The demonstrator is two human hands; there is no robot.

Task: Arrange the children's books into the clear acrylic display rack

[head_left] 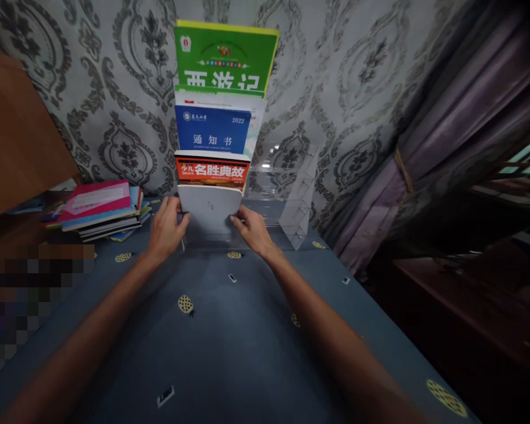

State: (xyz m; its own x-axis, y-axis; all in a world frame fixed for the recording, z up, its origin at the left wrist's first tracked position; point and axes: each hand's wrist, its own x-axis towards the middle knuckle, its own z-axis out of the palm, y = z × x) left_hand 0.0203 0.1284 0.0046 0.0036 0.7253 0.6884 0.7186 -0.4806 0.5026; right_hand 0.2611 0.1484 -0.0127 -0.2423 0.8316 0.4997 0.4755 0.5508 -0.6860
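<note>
Both my hands grip a pale grey-white book (pixel 209 206) by its side edges, at the lowest front tier of a clear acrylic book rack (pixel 297 215). My left hand (pixel 166 229) closes on its left edge, my right hand (pixel 252 231) on its right edge. Behind it, in rising tiers, stand a red-orange book (pixel 214 171), a blue booklet (pixel 212 128) marked 2022, a whitish book (pixel 257 115) mostly hidden, and a tall green book (pixel 227 53). They fill the rack's left side. Whether the grey-white book rests on the rack's bottom is hard to see.
A stack of books and booklets (pixel 103 206), pink on top, lies to the left beside a brown wooden panel (pixel 22 129). Patterned wallpaper (pixel 348 76) rises behind the rack. A purple curtain (pixel 424 147) hangs at the right. Blue cloth (pixel 229 347) covers the table.
</note>
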